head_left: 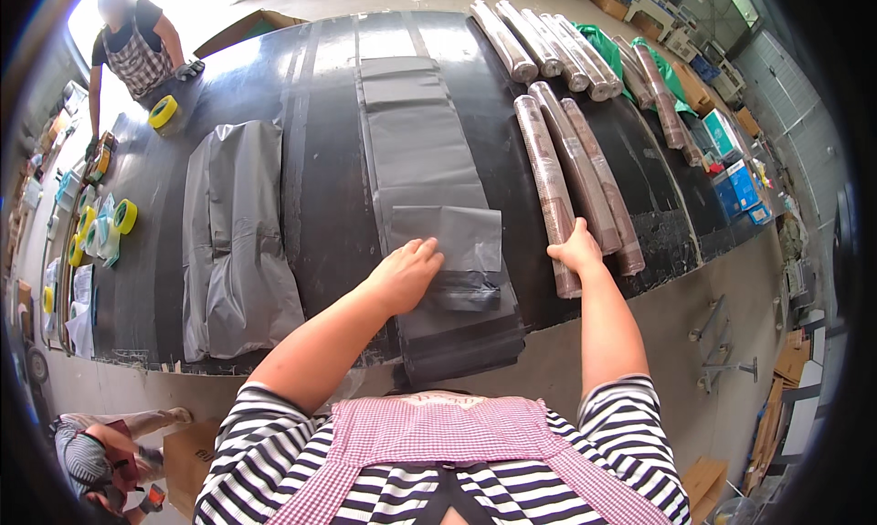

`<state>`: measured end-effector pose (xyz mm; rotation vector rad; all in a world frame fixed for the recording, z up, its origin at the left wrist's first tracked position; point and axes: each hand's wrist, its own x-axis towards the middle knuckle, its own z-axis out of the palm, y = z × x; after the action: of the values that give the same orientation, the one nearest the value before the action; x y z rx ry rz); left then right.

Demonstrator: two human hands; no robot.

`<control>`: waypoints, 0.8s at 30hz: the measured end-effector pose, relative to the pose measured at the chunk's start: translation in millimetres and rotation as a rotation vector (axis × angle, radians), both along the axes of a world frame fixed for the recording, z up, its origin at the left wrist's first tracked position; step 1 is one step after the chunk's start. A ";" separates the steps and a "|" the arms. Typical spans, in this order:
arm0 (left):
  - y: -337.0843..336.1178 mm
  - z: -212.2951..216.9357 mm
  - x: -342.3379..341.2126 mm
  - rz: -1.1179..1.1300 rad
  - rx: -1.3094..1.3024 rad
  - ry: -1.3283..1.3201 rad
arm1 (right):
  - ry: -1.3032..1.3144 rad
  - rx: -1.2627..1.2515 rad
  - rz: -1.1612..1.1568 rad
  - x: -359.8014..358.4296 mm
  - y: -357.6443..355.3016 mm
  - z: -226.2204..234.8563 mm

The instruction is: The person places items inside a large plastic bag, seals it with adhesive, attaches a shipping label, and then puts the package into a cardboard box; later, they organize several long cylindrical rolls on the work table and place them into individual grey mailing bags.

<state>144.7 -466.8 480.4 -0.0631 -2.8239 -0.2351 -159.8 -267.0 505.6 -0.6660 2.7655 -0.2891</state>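
Note:
My left hand point(406, 274) lies on a grey plastic bag point(448, 235), its fingers stretched out over the bag's left side. That bag tops a long stack of flat grey plastic bags point(416, 141) running away from me along the table. My right hand point(577, 251) is closed around the near end of a brown patterned roll point(545, 173) in clear wrap, thumb on its left side. Two similar rolls, a middle one point(575, 169) and a right one point(607, 191), lie beside it.
Several wrapped rolls point(548, 50) lie at the table's far right, near green sheeting point(598, 45). Grey plastic sheeting point(237, 242) covers part of the left side. Yellow tape rolls point(125, 216) sit farther left. One person point(142, 50) stands far left; another point(100, 461) is low at near left.

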 end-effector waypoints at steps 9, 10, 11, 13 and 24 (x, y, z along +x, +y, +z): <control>-16.4 -19.6 -25.7 0.016 -0.145 -0.379 | -0.937 -0.987 0.046 123.0 165.8 29.5; -9.5 -12.4 -31.7 0.057 0.039 -0.325 | -0.933 -1.030 0.081 134.7 189.0 20.0; 1.2 -4.6 -33.3 0.098 0.230 -0.277 | -0.999 -1.061 0.065 151.1 203.3 25.9; 20.0 -0.8 -35.3 0.062 0.637 -0.299 | -1.040 -1.051 0.142 174.6 231.8 30.4; 81.5 -35.5 -8.3 0.313 1.102 -0.290 | -1.111 -0.800 0.005 232.7 395.0 -9.6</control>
<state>136.4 -385.3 444.9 0.6777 -2.4861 -1.7411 72.9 128.0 495.9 -0.4358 1.5187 -1.3204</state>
